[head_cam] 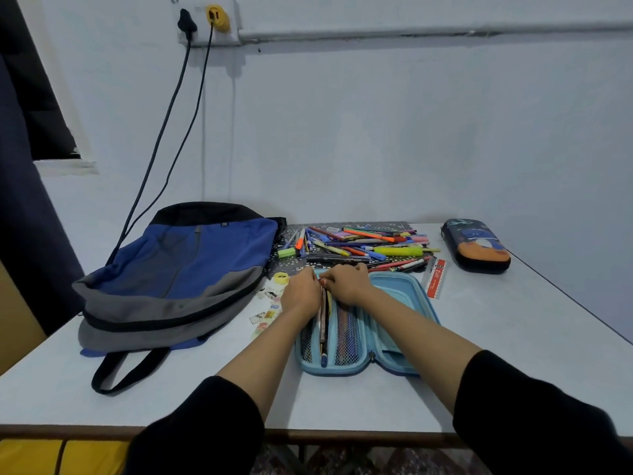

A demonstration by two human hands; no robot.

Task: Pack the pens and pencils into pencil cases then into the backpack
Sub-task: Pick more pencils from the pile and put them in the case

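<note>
Beside the backpack [185,269], the left hand [301,291] and right hand [344,282] are resting side by side over the open case [394,289], each grip clamping on pens [323,323] inside.

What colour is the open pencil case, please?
Light blue; the pencil case shows best in the head view.

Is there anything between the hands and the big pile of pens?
No, nothing visible. The left hand and right hand are at the far end of the open blue pencil case, and the pile of pens lies just beyond them.
</note>
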